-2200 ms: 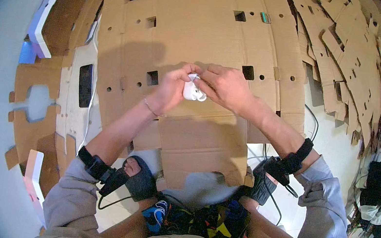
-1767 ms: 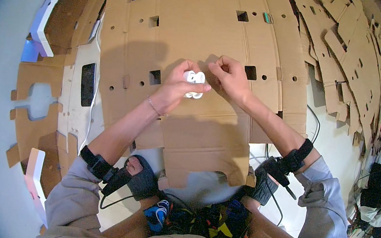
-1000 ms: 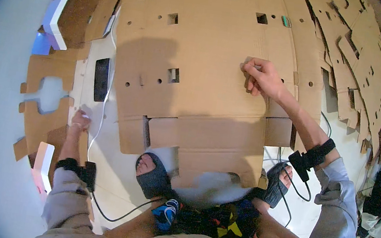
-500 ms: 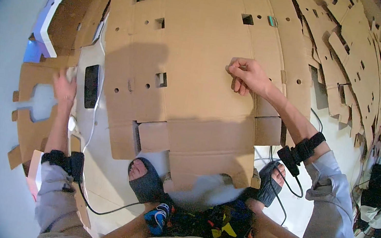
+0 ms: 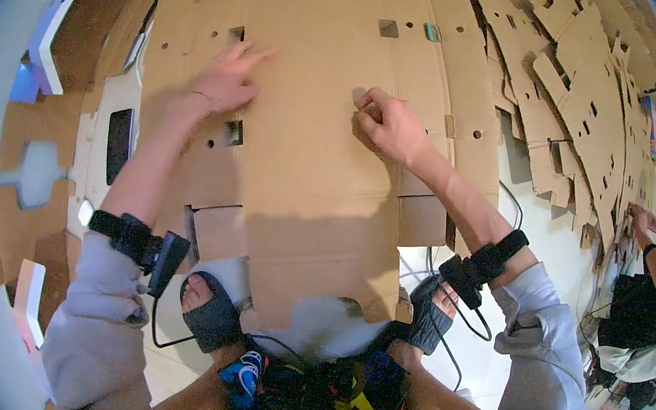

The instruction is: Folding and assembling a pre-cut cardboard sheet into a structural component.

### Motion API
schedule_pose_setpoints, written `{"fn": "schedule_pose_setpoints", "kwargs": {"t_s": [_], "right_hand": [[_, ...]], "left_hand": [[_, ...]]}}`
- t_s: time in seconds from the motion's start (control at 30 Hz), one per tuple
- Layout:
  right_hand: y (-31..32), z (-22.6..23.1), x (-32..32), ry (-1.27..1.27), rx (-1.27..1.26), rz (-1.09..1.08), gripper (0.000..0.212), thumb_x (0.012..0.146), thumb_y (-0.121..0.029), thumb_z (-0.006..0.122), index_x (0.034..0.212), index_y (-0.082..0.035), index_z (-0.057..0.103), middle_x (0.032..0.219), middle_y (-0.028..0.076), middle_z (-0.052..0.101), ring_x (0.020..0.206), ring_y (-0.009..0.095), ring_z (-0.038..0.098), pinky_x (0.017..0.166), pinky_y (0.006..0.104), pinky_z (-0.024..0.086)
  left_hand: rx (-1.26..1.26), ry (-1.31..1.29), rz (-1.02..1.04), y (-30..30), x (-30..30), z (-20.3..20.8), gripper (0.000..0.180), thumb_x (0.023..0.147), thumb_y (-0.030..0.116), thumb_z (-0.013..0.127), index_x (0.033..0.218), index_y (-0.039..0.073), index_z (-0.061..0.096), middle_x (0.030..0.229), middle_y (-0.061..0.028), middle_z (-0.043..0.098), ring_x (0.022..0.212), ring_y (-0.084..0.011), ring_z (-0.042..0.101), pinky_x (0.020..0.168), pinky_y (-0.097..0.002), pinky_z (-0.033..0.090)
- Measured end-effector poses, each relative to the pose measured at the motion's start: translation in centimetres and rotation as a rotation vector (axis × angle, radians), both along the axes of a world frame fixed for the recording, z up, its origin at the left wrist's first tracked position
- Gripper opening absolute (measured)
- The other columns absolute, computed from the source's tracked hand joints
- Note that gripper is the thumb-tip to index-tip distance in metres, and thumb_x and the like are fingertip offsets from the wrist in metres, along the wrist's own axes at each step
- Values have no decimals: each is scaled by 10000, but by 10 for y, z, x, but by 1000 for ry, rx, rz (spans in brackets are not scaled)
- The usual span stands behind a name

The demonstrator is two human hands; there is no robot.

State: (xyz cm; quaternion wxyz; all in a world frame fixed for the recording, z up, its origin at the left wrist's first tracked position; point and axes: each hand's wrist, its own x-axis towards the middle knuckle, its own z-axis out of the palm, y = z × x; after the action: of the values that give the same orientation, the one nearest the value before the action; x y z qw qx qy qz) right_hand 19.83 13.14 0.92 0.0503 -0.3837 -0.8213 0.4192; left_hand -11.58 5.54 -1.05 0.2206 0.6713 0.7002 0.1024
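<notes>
Biggest thing was the cardboard sheet, flat in front of me, under both hands, with square and round holes through it. Its near edge ended in a notched flap between my feet. Off its right edge: a pale strip of floor with a black cable, then the scrap pile, all ragged overlapping edges, gap narrowing further up. Off its left edge: another pale strip, then a cut-out cardboard piece with a rounded opening. A co-worker was at far right, well apart from my reach.

My left hand, a bit blurred, was over the sheet's left half, fingers spread and extended; couldn't tell if they touched the board. My right hand was near mid-sheet, fingers curled in toward the thumb; couldn't tell if anything was pinched. Plain board ran between both hands and back toward me, decent room to slide either way.

Small stuff: black flat slab near the sheet's left edge; white object just left of my left forearm strap, type unclear; teal clip-like bit beyond my right hand.
</notes>
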Motion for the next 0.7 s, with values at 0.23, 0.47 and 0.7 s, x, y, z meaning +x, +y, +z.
{"fn": "schedule_pose_setpoints", "kwargs": {"t_s": [0.23,0.47,0.7], "right_hand": [[4,8,18,-90,367,165,418,767,-148,644,1160,-73,521,1133,176,485,957,390,578,816,458,495],[30,16,24,-99,504,433,710,688,-83,681,1354,-184,454,1254,165,449,1138,390,485,962,447,437],[55,10,19,-316,701,424,970,591,-68,724,1446,-290,324,1472,214,273,1348,425,270,1092,503,294]], "left_hand": [[-183,278,-208,-14,-22,16,1134,566,99,805,1503,314,203,1576,-147,123,1432,-339,208,1137,-512,271],[-374,434,-116,-20,-7,37,1232,523,230,866,1514,326,141,1594,-112,14,1452,-351,124,1109,-631,217],[-206,474,-108,-24,14,30,1264,492,303,881,1507,348,130,1559,-193,83,1428,-421,138,1106,-583,255]]}}
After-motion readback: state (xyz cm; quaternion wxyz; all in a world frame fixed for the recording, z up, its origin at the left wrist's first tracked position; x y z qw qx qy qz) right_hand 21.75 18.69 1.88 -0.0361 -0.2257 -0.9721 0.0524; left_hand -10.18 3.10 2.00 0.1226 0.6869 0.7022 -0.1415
